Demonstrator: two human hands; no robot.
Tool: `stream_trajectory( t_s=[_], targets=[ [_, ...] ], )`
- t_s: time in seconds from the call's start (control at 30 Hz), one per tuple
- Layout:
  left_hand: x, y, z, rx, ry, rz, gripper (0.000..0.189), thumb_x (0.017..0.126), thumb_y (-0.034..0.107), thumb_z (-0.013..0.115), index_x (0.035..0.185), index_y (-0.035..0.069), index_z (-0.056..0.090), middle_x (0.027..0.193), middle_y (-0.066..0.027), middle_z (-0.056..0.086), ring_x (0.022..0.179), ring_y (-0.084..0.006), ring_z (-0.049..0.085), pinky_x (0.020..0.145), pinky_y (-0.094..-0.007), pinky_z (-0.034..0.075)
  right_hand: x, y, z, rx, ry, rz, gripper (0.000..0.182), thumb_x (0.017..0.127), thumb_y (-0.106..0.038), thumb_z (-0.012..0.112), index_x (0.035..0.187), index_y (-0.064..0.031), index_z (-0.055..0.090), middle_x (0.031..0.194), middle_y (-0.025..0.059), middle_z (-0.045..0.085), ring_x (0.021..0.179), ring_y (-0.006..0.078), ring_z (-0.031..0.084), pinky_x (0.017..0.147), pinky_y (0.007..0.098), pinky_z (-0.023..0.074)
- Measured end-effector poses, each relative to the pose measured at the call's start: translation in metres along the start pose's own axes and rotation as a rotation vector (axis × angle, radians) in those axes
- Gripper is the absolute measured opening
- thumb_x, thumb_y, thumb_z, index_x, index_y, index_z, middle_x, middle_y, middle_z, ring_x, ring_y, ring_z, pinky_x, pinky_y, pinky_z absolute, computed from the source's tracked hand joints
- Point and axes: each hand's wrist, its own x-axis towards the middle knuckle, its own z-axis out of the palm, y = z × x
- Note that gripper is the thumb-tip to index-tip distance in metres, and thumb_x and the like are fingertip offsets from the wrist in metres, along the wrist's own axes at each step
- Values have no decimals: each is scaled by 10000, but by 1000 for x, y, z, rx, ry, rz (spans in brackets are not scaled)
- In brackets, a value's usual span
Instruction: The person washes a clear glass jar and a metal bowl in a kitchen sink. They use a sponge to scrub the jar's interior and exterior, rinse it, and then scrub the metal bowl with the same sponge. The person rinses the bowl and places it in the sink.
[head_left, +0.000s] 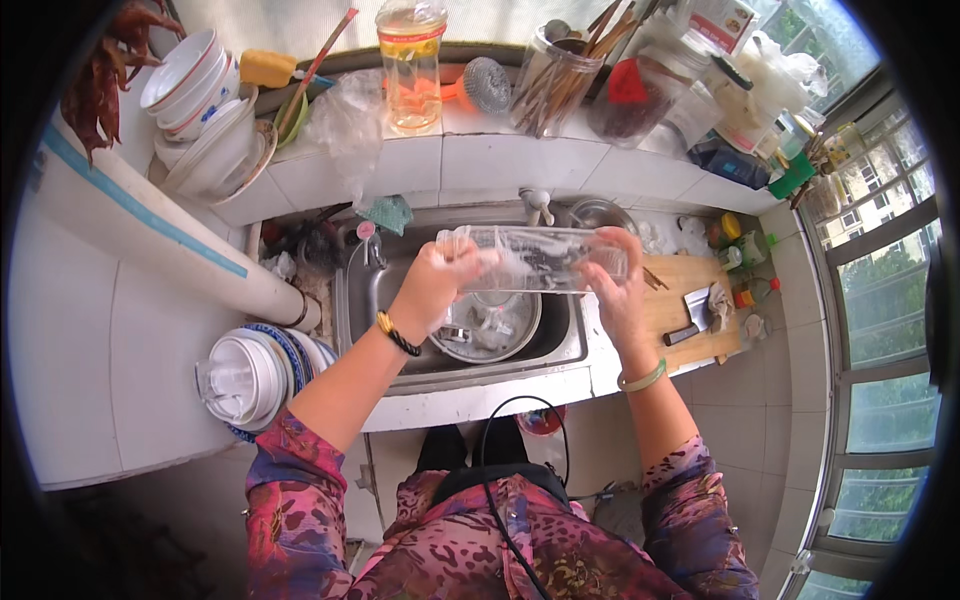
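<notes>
Held level above the sink is a clear plastic container (536, 259) with whitish suds or wet streaks on it. My left hand (450, 277) grips its left end, and my right hand (615, 274) grips its right end. Below it, a round metal basin (487, 352) sits in the steel sink (390, 307). Several clear and shiny pieces lie in the basin, too small to name surely. The container hides the far part of the basin. Behind it, a faucet (536, 204) rises from the sink's back edge.
A cleaver (697, 311) rests on the wooden cutting board (671, 289) at the right. Stacked plates and bowls (247, 375) stand left of the sink. On the back ledge are an oil bottle (412, 75), a steel-wool scrubber (486, 84) and a jar of chopsticks (555, 82). A white pipe (180, 225) slants down at left.
</notes>
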Motion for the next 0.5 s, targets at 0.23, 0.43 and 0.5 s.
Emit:
stream_trajectory(
  t_s=[0.23, 0.43, 0.5],
  targets=[
    [-10, 0, 1, 638, 11, 547, 368, 651, 197, 792, 573, 58, 461, 540, 2, 447, 520, -84, 384, 464, -257, 322, 8, 6, -7, 462, -146, 664, 394, 871, -374, 574, 1162, -161, 415, 979, 82, 528, 749, 172, 556, 509, 262, 461],
    [-8, 0, 5, 505, -38, 358, 393, 638, 221, 815, 612, 36, 470, 611, -11, 442, 571, -98, 451, 521, -260, 385, -11, 2, -4, 401, 54, 353, 412, 863, -284, 612, 1178, -146, 385, 951, 78, 533, 718, 180, 587, 505, 262, 451],
    [-9, 1, 8, 384, 50, 330, 320, 705, 154, 764, 687, 51, 461, 660, 34, 439, 599, -53, 405, 529, -224, 360, -13, 3, -2, 456, 102, 370, 422, 860, -261, 618, 1184, -142, 376, 959, 78, 530, 735, 186, 595, 508, 262, 450]
  ],
)
